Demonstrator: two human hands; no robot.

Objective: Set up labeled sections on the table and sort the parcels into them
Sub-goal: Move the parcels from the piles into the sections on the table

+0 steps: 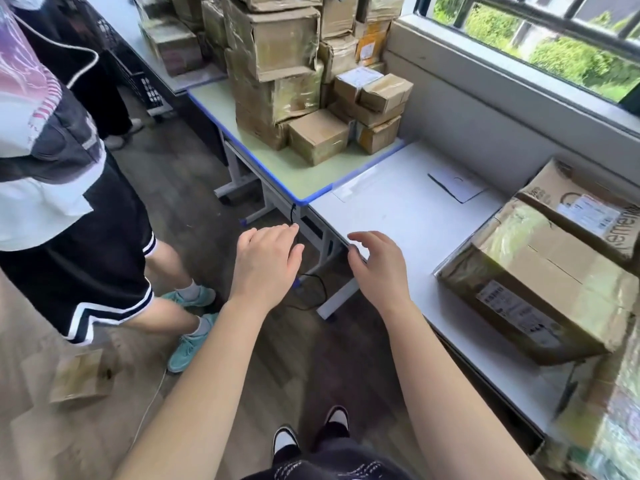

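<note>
My left hand [268, 263] hovers over the floor in front of the tables, fingers relaxed, holding nothing. My right hand [379, 268] is at the near corner of the white table [398, 216], fingers loosely bent, empty. A white label sheet [457, 186] lies flat on that table. A large taped parcel [540, 292] sits at the table's right, another box [585, 206] behind it. A pile of cardboard parcels [298, 74] stands on the green blue-edged table [298, 174], with small boxes [318, 136] at its front.
A person in black shorts and teal shoes [86, 265] stands close on the left. A small box [81, 375] lies on the wooden floor near them. A cable [313, 289] hangs below the tables. A window wall [502, 109] runs behind the tables.
</note>
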